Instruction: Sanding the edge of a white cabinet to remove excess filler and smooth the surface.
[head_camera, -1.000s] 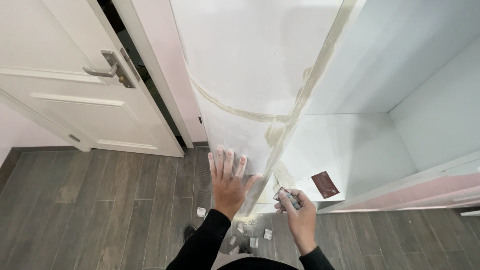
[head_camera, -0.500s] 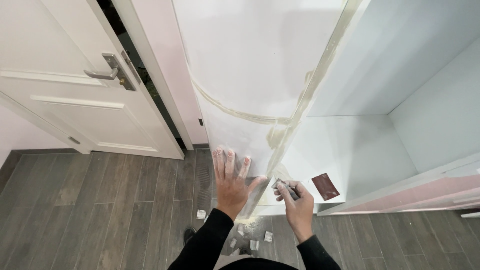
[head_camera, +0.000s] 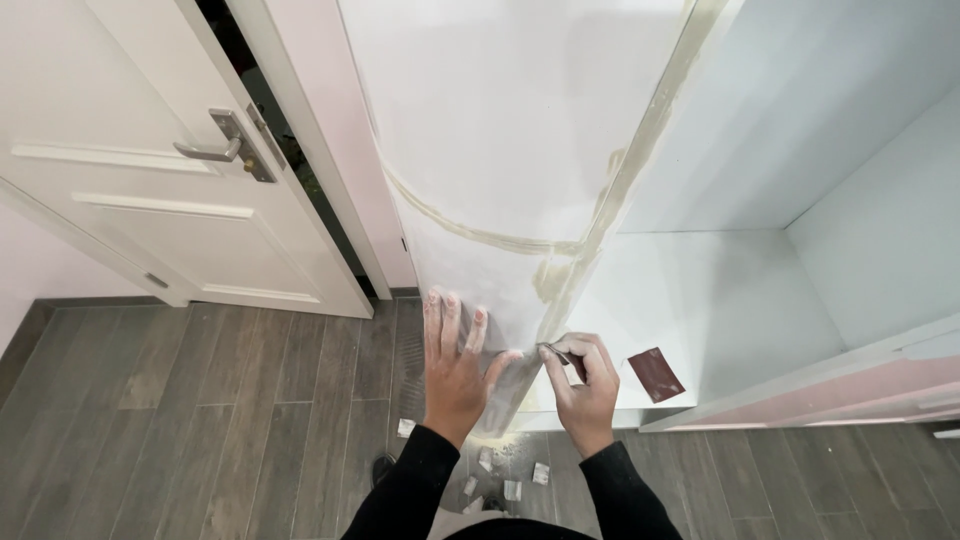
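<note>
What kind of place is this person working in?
Probably a room in a home being fitted out or refinished: a white panelled door with a lever handle, a grey wood-look floor, and a white built-in cabinet with yellowish filler lines.

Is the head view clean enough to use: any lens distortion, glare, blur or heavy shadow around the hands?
Head view: strong wide-angle bending, the door and white panel lean outward; lighting soft and even, no glare; only a faint shadow under the left hand; right hand and sandpaper piece are sharp.
</note>
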